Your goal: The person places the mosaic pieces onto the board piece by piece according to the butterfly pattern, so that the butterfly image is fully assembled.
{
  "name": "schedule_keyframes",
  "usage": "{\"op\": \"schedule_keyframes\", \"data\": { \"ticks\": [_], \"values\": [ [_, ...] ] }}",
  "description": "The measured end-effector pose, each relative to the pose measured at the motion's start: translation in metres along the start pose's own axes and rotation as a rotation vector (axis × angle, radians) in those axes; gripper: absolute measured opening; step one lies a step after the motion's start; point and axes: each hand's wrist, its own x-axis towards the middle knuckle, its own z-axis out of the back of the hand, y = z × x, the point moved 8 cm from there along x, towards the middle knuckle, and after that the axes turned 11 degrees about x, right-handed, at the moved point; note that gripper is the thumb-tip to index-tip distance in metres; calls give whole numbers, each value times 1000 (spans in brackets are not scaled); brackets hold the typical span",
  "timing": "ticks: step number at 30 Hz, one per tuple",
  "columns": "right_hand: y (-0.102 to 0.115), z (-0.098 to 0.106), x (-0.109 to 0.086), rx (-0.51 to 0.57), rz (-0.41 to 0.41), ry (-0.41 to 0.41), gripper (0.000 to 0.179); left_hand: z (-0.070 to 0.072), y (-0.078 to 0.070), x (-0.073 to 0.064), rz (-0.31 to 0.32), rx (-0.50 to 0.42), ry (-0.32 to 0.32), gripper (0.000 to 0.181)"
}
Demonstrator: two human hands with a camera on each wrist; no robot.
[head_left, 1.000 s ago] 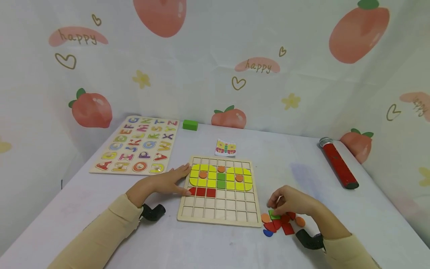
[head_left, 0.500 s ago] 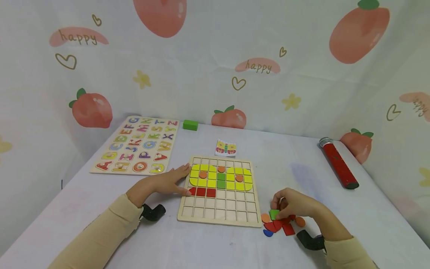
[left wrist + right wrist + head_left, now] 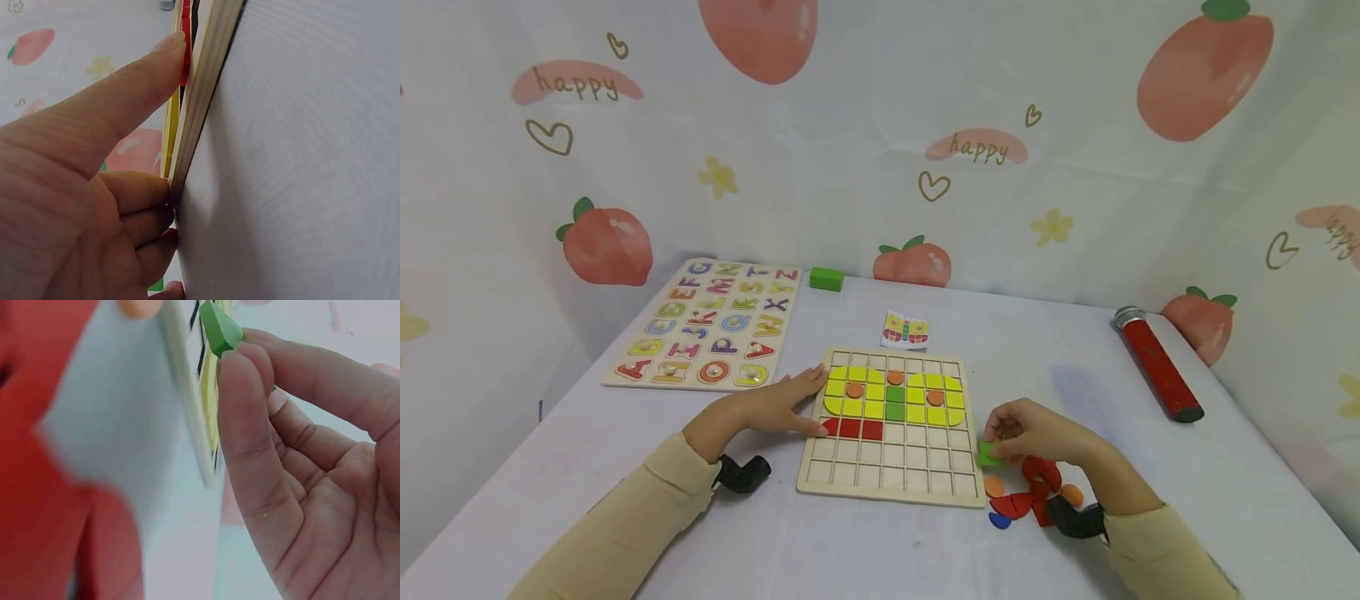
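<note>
A wooden grid board (image 3: 891, 477) lies mid-table, with yellow tiles (image 3: 854, 374), green tiles (image 3: 895, 402), orange discs and a row of red tiles (image 3: 850, 428) set in its cells. My left hand (image 3: 767, 406) rests at the board's left edge, thumb on the end red tile and other fingers along the side, as the left wrist view also shows. Beside the board's right edge my right hand (image 3: 1037, 432) pinches a green square tile (image 3: 220, 328) between thumb and fingertips. Loose red pieces (image 3: 1017, 505), orange discs (image 3: 994, 487) and a blue half-round (image 3: 1000, 520) lie below that hand.
A small pattern card (image 3: 905, 331) lies behind the grid board. To the left is an alphabet puzzle board (image 3: 700, 325), with a green block (image 3: 826, 279) near its far corner. A red microphone (image 3: 1159, 367) lies at the right.
My right hand has lifted the green tile from the loose pieces and carried it left and away from me, to the board's right edge. My left hand stays in place.
</note>
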Motion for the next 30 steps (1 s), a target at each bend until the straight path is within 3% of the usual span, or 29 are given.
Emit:
{"op": "schedule_keyframes", "data": {
  "ticks": [22,30],
  "values": [
    [50,-41,69,85,85,58,14,1,-2,2,-16,16,1,99],
    [57,-54,82,79,114,72,9,1,-1,2,-8,18,3,98]
  ]
}}
